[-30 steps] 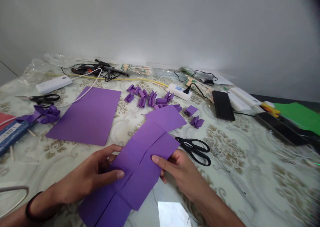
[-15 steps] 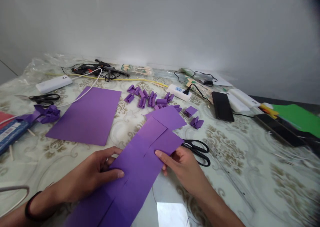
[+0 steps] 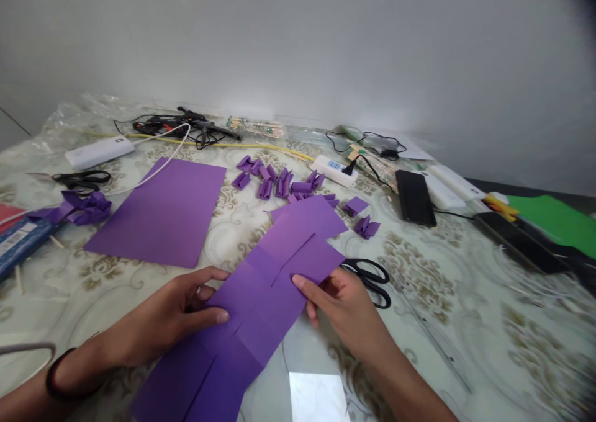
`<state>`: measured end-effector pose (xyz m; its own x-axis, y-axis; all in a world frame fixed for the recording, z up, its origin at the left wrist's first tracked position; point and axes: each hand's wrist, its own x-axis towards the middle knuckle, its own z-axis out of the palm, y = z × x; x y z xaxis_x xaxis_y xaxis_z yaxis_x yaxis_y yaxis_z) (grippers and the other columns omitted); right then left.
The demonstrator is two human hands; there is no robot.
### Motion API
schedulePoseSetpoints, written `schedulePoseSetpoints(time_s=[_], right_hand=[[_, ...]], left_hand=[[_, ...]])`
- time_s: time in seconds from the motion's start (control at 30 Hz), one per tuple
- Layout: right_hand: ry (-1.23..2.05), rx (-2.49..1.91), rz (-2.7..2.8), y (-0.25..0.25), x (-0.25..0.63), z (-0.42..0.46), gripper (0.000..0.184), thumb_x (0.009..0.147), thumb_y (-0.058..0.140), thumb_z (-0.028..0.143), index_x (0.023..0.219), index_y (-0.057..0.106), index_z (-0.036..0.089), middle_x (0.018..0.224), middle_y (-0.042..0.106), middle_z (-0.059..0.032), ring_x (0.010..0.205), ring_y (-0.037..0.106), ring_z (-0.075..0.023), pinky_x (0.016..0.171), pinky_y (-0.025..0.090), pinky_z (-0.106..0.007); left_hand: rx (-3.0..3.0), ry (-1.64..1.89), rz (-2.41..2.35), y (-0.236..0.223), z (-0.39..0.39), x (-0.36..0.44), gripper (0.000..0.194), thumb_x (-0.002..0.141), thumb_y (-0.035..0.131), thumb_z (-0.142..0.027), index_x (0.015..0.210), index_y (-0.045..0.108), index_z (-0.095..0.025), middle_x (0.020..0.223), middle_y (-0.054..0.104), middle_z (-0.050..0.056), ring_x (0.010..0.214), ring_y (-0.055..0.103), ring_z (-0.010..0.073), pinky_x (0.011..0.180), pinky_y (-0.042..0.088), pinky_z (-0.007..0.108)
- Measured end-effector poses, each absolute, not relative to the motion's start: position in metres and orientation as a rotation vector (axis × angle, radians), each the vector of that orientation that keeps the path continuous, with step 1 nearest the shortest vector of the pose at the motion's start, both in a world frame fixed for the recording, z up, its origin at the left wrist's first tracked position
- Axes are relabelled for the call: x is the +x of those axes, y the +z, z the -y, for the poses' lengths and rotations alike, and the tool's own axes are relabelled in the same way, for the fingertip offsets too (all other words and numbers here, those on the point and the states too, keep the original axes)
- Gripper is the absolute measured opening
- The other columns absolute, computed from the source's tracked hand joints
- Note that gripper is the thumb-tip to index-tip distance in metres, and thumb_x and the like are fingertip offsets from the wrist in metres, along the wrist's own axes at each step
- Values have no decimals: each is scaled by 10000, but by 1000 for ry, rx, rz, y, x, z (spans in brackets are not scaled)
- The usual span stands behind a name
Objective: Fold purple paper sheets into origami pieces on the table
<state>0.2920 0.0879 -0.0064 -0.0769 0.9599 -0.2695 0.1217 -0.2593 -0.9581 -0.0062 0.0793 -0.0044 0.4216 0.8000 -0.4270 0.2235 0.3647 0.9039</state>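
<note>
while the right hand [image 3: 344, 304] pinches one edge of the slit purple paper [image 3: 261, 298], the left hand [image 3: 167, 319] pinches the opposite edge, apparently steadying it over the counter [image 3: 419, 360]; scissors [image 3: 370, 277] lie beside the right hand, folded purple pieces [image 3: 302, 187] beyond.

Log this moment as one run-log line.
Left hand: holds slit purple paper | right hand: holds its right edge | by right hand: black scissors | beyond: folded purple pieces
</note>
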Motion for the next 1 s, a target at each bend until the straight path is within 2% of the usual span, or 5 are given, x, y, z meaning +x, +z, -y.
schedulePoseSetpoints(time_s=[0.2, 0.33, 0.5, 0.87, 1.0], right_hand=[[1394, -1420, 1205, -10, 299, -90, 532, 826, 837, 708, 726, 608, 238, 446, 602, 43, 403, 528, -135, 508, 460, -290], [1379, -1405, 1192, -15, 303, -91, 506, 838, 840, 693, 773, 628, 238, 475, 643, 32, 464, 612, -161, 580, 530, -306], [1367, -1412, 1196, -15, 303, -92, 501, 839, 840, 692, 775, 633, 240, 474, 651, 27, 471, 625, -167, 594, 540, -313], [1279, -1478, 1223, -12, 304, -93, 547, 841, 836, 658, 633, 532, 254, 440, 547, 58, 420, 462, -114, 492, 388, -279], [1282, -1475, 1233, -9, 304, -93, 526, 847, 835, 609, 604, 538, 249, 464, 568, 44, 432, 475, -116, 499, 384, -282]], left_hand=[[1156, 431, -1083, -14, -82, -14, 504, 950, 806, -550, 1358, 672, -287, 923, 712, 0, 770, 639, 182, 626, 494, 238], [1234, 439, -1110, -17, -86, -15, 363, 950, 800, -553, 1118, 732, -238, 876, 677, -4, 784, 610, 173, 667, 478, 240], [1287, 381, -1118, -7, -90, -13, 400, 964, 748, -592, 924, 684, -199, 817, 601, -5, 738, 540, 162, 643, 432, 255], [1339, 320, -1135, 3, -91, -13, 471, 929, 732, -621, 790, 592, -194, 728, 506, -32, 652, 440, 132, 576, 360, 248], [1340, 291, -1156, 4, -93, -13, 477, 929, 723, -640, 824, 614, -188, 734, 528, -34, 660, 460, 137, 580, 369, 249]])
